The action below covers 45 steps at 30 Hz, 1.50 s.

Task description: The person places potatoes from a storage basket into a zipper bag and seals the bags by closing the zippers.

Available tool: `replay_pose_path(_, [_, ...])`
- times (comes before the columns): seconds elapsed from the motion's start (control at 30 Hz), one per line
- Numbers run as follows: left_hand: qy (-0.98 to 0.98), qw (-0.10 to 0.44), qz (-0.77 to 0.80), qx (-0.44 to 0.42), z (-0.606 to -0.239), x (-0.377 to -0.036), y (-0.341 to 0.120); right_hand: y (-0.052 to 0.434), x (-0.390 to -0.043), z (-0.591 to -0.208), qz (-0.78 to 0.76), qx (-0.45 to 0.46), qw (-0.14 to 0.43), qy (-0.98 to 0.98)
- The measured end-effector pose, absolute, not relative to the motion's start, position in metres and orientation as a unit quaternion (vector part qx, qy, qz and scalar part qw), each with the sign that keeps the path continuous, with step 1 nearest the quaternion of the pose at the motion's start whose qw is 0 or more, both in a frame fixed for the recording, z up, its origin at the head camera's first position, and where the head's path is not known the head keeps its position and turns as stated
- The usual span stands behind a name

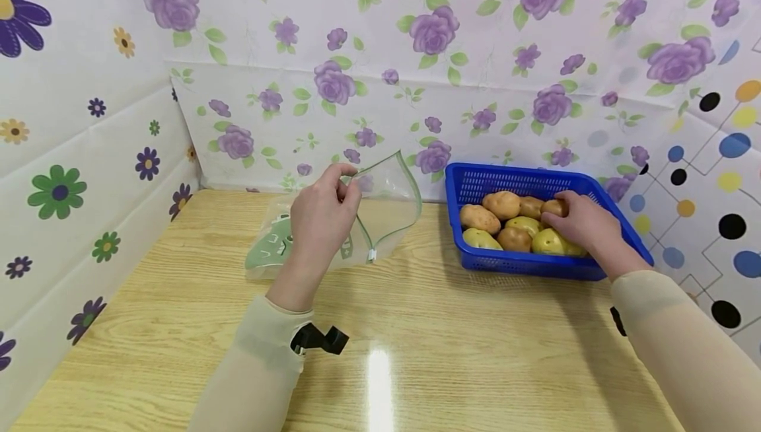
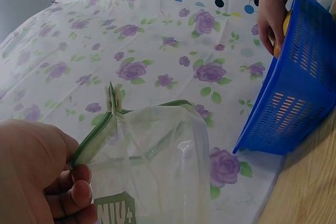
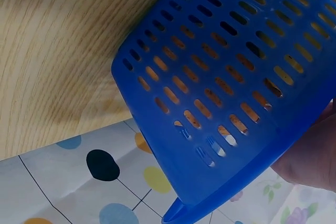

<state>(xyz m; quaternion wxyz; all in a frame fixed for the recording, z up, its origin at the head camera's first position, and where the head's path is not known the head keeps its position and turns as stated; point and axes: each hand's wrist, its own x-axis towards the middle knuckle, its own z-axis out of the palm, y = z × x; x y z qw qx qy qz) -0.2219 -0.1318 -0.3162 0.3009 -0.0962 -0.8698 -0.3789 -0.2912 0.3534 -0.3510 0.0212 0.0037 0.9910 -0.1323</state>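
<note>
Your left hand [image 1: 321,217] pinches the zip bag [image 1: 380,211] by its rim above the counter [image 1: 416,326], so the mouth gapes. Your right hand [image 1: 585,224] curls round a potato [image 1: 553,208] in the blue basket [image 1: 475,184], just right of the bag.

From my remote seat, the only lettering I can find is on the clear zip bag [image 2: 157,166]: in the left wrist view, green block letters at its lower edge read what looks like "NIVA", seen mirrored and cut off by the frame. In the head view the bag's green print [image 1: 267,250] is too small for me to read.
</note>
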Motion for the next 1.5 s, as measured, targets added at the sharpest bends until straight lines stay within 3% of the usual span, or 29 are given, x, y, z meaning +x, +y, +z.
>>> replay_pose_path(0.73, [-0.875, 0.293, -0.370, -0.104, -0.318, -0.223, -0.129, 0.337, -0.277, -0.345, -0.218, 0.009, -0.107, 0.970])
replay_pose_path(1.13, [-0.877, 0.292, -0.368, -0.099, -0.319, -0.223, -0.129, 0.304, -0.266, -0.326, -0.268, -0.009, -0.143, 0.953])
replay_pose_path(1.5, [-0.875, 0.295, -0.371, -0.102, -0.317, -0.222, -0.129, 0.271, -0.250, -0.308, -0.343, -0.056, -0.138, 0.927])
